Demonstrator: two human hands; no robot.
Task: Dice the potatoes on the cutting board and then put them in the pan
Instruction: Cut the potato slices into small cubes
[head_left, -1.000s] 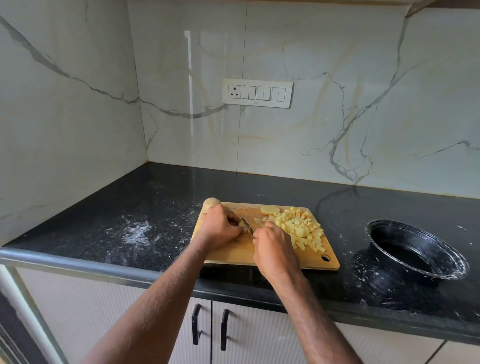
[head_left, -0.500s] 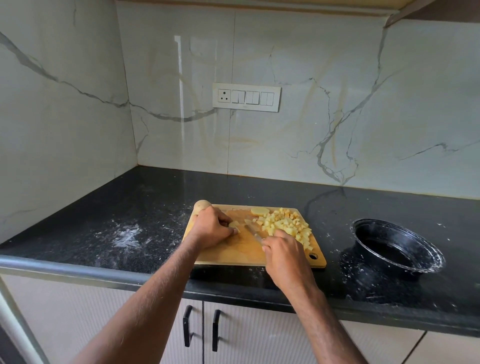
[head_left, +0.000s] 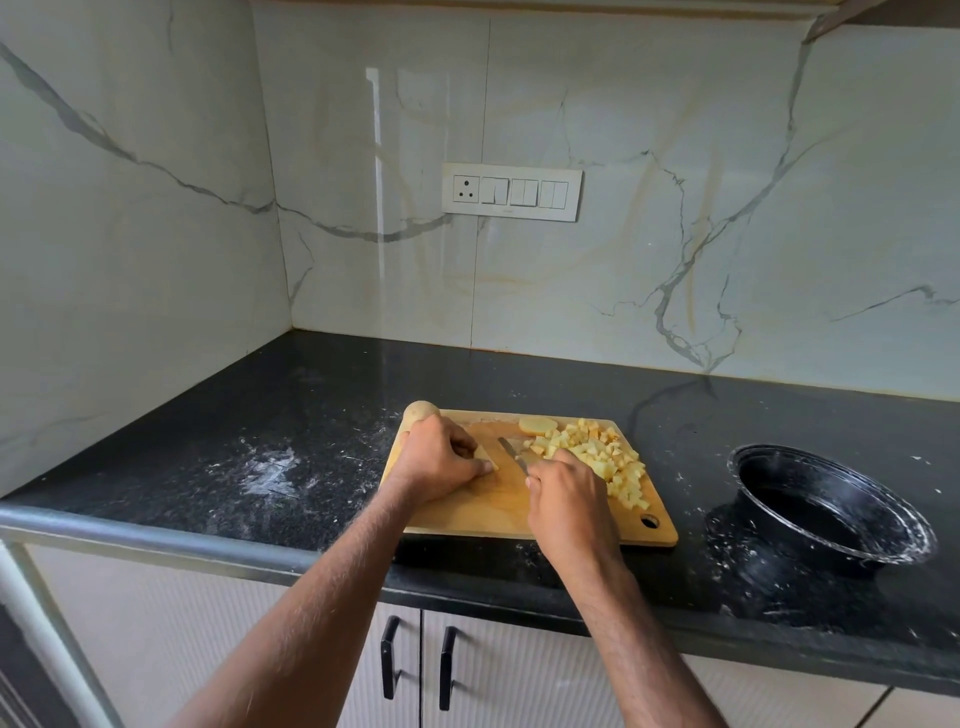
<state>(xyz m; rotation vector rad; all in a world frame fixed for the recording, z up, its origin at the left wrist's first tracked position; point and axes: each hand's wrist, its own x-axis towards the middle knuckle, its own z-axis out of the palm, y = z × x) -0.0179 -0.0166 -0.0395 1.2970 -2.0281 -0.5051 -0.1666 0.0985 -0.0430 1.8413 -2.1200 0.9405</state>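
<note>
The left hand (head_left: 439, 457) has its grip closed on a small potato piece (head_left: 485, 458) and presses it down on the wooden cutting board (head_left: 483, 512). The right hand (head_left: 569, 501) has its grip closed around the handle of a knife (head_left: 511, 453); the blade points away from this grip, toward the far left, and its tip stands just beside the held piece. Just right of the knife grip lies a heap of diced potato (head_left: 597, 457), and beyond it, at the far edge of the board, one flat slice (head_left: 537, 425). Behind the left grip a whole potato (head_left: 422, 411) sits at the far left corner of the board. The black pan (head_left: 831, 512) stands on the dark counter (head_left: 291, 415), well to the right of the right grip, with no potato visible inside
</note>
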